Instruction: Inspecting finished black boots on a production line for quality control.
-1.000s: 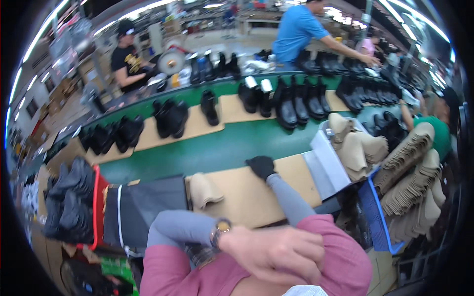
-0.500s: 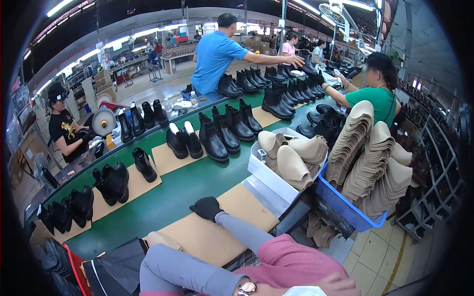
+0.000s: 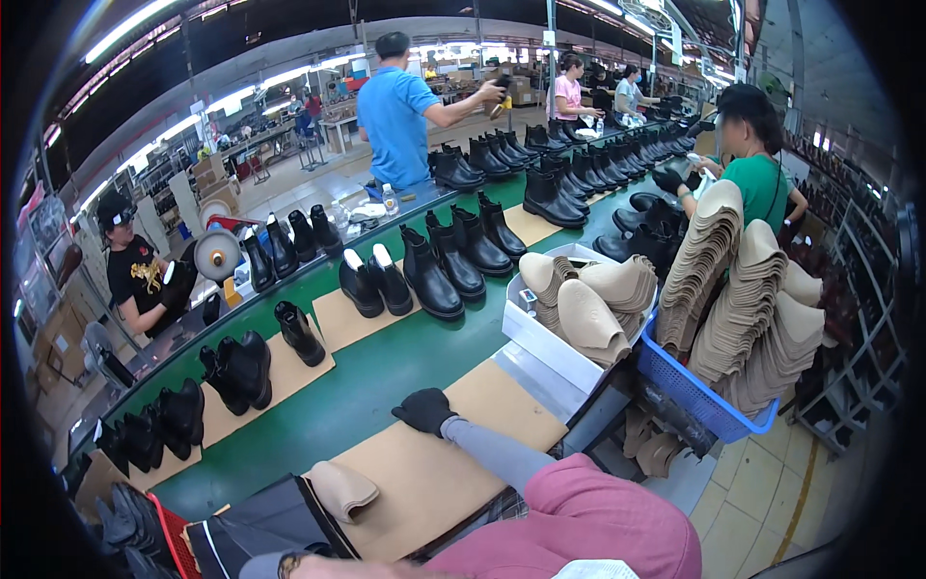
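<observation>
My right hand (image 3: pixel 424 411), in a black glove, rests on the far edge of a tan cardboard sheet (image 3: pixel 502 413). Its fingers look curled in, and the dark glove hides whether anything is under them. At the lower edge, my left hand (image 3: pixel 352 569) is bare, blurred and mostly cut off, so its fingers do not show. Just above it, a tan curved shell-like piece (image 3: pixel 340 490) lies on the sheet's left part, beside a flat black item (image 3: pixel 256 531). Neither hand touches that piece as far as I can see.
Black ankle boots (image 3: pixel 431 275) stand in rows along the green table (image 3: pixel 386 357). To the right, a white box (image 3: pixel 540 333) and a blue basket (image 3: pixel 699 400) hold stacked tan pieces. Co-workers stand across and beside the table. A red basket (image 3: pixel 176 536) sits lower left.
My left forearm has swung from across my body to the lower left edge, uncovering the tan piece. My right hand stays on the sheet. The co-worker in blue now holds up a boot.
</observation>
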A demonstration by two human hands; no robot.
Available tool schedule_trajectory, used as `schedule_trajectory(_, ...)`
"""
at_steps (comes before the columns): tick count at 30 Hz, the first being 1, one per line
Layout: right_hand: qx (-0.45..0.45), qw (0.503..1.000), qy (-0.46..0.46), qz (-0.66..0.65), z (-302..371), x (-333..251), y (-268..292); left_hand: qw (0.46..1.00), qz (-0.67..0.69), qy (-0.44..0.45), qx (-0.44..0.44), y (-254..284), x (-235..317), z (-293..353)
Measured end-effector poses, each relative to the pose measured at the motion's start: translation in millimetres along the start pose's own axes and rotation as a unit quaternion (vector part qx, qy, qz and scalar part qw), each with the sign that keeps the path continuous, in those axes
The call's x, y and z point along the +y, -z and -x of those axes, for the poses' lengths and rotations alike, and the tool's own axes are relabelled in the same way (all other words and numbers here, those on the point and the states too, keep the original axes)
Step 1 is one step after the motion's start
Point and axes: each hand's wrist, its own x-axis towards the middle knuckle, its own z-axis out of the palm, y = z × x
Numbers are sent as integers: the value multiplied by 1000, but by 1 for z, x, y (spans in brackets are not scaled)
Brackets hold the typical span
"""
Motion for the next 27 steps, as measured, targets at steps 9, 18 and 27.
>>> schedule_trajectory(9, -24, 999, -22, 19, 1, 1, 8, 996, 2, -52, -79, 1, -11, 19)
schedule_trajectory(18, -29, 999, -38, 15, 3, 1, 11, 987, 74, 99, 102, -22, -31, 17)
schedule_trajectory(27, -8, 999, -32, 6, -2, 0, 3, 990, 52, 61, 113, -38, -43, 14)
